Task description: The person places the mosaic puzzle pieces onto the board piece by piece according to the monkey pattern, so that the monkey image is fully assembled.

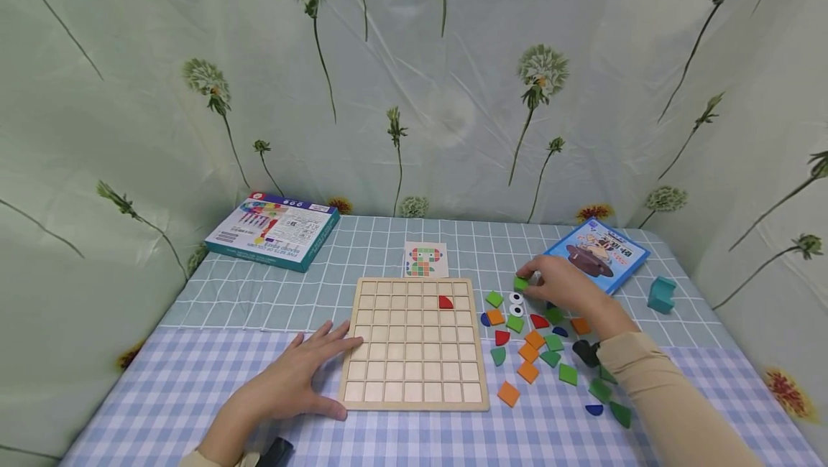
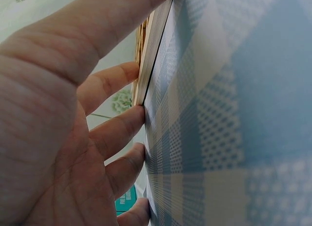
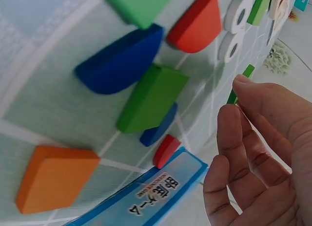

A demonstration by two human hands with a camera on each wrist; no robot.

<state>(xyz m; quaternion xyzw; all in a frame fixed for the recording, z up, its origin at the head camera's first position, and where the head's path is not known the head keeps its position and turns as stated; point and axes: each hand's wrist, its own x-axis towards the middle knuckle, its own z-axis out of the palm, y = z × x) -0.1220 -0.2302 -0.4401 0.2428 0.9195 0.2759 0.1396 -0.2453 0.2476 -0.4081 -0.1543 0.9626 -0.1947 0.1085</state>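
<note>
My right hand (image 1: 559, 284) pinches a green square block (image 3: 248, 71) between thumb and fingertips, at the far side of the loose blocks. In the head view that green block shows beside the two round eye pieces (image 1: 516, 304). The wooden grid board (image 1: 414, 404) lies in the middle, with one red quarter-round block (image 1: 445, 302) in an upper right cell. My left hand (image 1: 294, 373) rests at the board's left edge with fingers spread and touching it; the left wrist view shows its fingers (image 2: 119, 131) against the edge and tablecloth. A pattern card (image 1: 425, 259) lies behind the board.
Orange, green, red and blue blocks lie scattered right of the board, among them an orange square (image 1: 508, 394). A flat teal-sided box (image 1: 274, 230) stands back left. A blue booklet (image 1: 630, 255) and a teal holder (image 1: 661, 294) are at the right.
</note>
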